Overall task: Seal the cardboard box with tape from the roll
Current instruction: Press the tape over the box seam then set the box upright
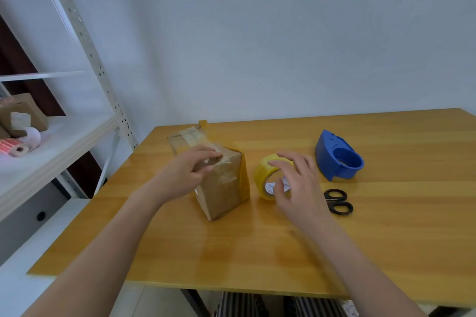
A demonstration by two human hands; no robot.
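Yellow packing tape (268, 177) stands on edge on the wooden table (386, 239), directly under the right hand (298, 183), with its open core facing back toward the person and its round axis running roughly front to back. That hand hovers over the roll with fingers spread wide and empty; whether any fingertip already touches the rim is hard to tell through the blur. It is clearly the nearer hand to the roll, so a short drop and a closing of thumb and fingers across the roll's width looks like the coming move.

Just left of the roll, apart from it by a narrow gap, the cardboard box (226, 188) sits under the left hand (190, 170), whose curled fingers rest on its top near the front corner, pressing rather than gripping. Old clear tape already crosses the top. The box's long axis runs away from the person and to the left, one corner pointing at the viewer.

Beyond the right hand lies a blue tape dispenser (340, 159); black scissors (338, 202) lie just right of it.
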